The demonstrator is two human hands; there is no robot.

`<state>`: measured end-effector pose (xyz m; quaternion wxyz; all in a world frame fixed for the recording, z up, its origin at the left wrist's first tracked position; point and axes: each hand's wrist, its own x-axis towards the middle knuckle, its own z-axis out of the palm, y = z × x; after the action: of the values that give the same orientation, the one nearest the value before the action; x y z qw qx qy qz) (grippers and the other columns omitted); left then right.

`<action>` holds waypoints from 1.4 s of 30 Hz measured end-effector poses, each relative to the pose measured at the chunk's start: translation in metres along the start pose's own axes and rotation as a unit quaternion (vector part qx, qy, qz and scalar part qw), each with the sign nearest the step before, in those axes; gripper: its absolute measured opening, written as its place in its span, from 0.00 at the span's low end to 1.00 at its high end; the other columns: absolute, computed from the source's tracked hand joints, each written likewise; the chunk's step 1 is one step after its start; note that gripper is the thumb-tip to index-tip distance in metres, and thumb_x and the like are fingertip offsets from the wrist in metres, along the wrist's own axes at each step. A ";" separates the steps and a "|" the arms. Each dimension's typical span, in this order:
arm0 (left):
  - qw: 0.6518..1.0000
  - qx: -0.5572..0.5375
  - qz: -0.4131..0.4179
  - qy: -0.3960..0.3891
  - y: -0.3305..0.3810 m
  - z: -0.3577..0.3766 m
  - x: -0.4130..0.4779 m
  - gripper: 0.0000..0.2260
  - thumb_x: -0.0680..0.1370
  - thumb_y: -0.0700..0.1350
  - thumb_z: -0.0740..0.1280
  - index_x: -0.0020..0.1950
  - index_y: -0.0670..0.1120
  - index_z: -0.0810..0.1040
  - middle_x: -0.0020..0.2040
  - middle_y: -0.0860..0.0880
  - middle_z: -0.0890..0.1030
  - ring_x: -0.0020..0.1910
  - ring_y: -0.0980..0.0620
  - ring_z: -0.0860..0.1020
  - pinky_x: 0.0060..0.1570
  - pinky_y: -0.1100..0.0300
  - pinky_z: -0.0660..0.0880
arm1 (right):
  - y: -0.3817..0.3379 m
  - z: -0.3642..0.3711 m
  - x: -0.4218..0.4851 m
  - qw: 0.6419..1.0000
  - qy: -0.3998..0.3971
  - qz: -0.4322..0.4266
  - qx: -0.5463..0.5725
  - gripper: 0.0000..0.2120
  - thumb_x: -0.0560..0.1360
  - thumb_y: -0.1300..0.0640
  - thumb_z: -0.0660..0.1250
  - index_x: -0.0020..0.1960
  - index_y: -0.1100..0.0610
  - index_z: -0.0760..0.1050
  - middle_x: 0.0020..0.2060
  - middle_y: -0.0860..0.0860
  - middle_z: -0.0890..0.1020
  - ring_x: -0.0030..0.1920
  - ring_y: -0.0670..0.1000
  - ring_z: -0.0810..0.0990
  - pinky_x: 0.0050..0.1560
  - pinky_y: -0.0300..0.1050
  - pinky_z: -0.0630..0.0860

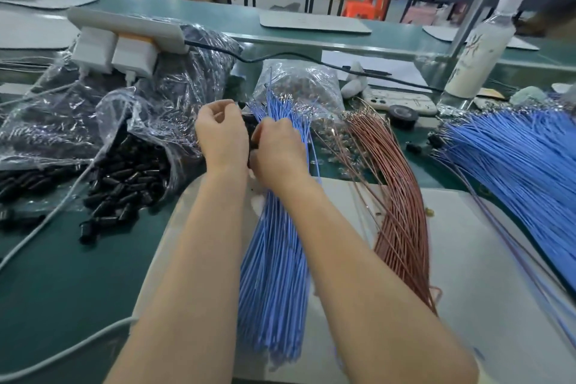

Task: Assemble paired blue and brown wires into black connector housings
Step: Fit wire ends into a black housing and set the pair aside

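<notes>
Head-camera view, looking down at two bare forearms reaching out over a green tabletop. The left hand had its fingers curled in a tight grip, pinching a small black connector housing at the fingertips. The right hand was close beside it, nearly touching, with its fingers curled under and hidden behind the back of the hand. A dark shape showed at its thumb edge, but whether that grip held a wire or another housing could not be told. Directly beneath and just beyond the grip lay a fanned bundle of blue wires, running back toward the person between the forearms. To the right of the grip lay a curved bundle of brown wires, and farther right a second, larger blue bundle. To the left of the grip an open clear bag spilled loose black housings onto the tabletop. The step appeared to be seating a wire terminal in the housing. Doing it well would likely mean holding the housing steady with its opening facing the wire. The wire would be held close to its metal tip so it did not buckle and fed straight into the correct cavity. A light tug would then check that it had locked.
</notes>
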<state>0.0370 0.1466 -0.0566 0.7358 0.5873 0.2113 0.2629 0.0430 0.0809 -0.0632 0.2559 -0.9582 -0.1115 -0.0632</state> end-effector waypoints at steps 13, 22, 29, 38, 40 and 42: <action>0.959 0.063 -0.079 -0.263 -0.012 0.021 -0.019 0.07 0.78 0.39 0.66 0.41 0.41 0.80 0.38 0.47 0.82 0.35 0.57 0.81 0.40 0.67 0.78 | 0.066 -0.050 -0.019 0.974 0.012 0.007 0.224 0.11 0.72 0.56 0.72 0.52 0.59 0.76 0.46 0.52 0.82 0.48 0.51 0.79 0.51 0.43 0.75; 0.987 0.010 -0.070 -0.146 -0.014 0.002 -0.002 0.09 0.77 0.46 0.68 0.51 0.41 0.77 0.35 0.49 0.84 0.25 0.62 0.74 0.29 0.71 0.73 | 0.069 -0.038 -0.022 0.985 -0.156 0.065 0.029 0.21 0.73 0.41 0.68 0.36 0.60 0.76 0.26 0.51 0.73 0.27 0.51 0.71 0.32 0.44 0.69; 0.989 0.044 -0.060 -0.131 -0.013 -0.001 -0.005 0.11 0.73 0.55 0.71 0.43 0.47 0.79 0.33 0.54 0.83 0.26 0.62 0.72 0.33 0.67 0.72 | 0.075 -0.046 -0.024 0.976 -0.153 0.110 0.105 0.14 0.77 0.49 0.66 0.38 0.56 0.79 0.36 0.51 0.81 0.35 0.47 0.76 0.33 0.39 0.70; 0.867 -0.013 -0.150 -0.474 -0.002 0.003 -0.027 0.11 0.74 0.54 0.65 0.40 0.48 0.82 0.55 0.45 0.83 0.54 0.44 0.81 0.50 0.56 0.79 | 0.084 -0.084 -0.029 0.733 0.023 0.080 0.675 0.09 0.77 0.64 0.62 0.39 0.62 0.75 0.30 0.52 0.80 0.23 0.42 0.72 0.22 0.31 0.70; 0.813 -0.041 -0.172 -0.555 0.002 0.003 -0.033 0.12 0.74 0.54 0.64 0.41 0.48 0.82 0.58 0.43 0.81 0.56 0.43 0.80 0.50 0.55 0.79 | 0.089 -0.090 -0.029 0.710 0.090 0.083 0.694 0.07 0.79 0.64 0.61 0.42 0.61 0.73 0.30 0.51 0.80 0.24 0.43 0.73 0.24 0.31 0.71; 0.794 -0.022 -0.164 -0.585 0.002 0.004 -0.038 0.13 0.74 0.55 0.64 0.42 0.48 0.82 0.55 0.45 0.82 0.50 0.49 0.82 0.45 0.58 0.79 | 0.092 -0.090 -0.027 0.696 0.158 0.114 0.691 0.05 0.79 0.65 0.60 0.45 0.59 0.71 0.33 0.52 0.81 0.27 0.44 0.77 0.28 0.33 0.75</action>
<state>0.0097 0.1201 -0.0538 0.7640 0.5688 -0.1724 -0.2511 0.0341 -0.0472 -0.0346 0.8649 -0.4931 0.0282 -0.0893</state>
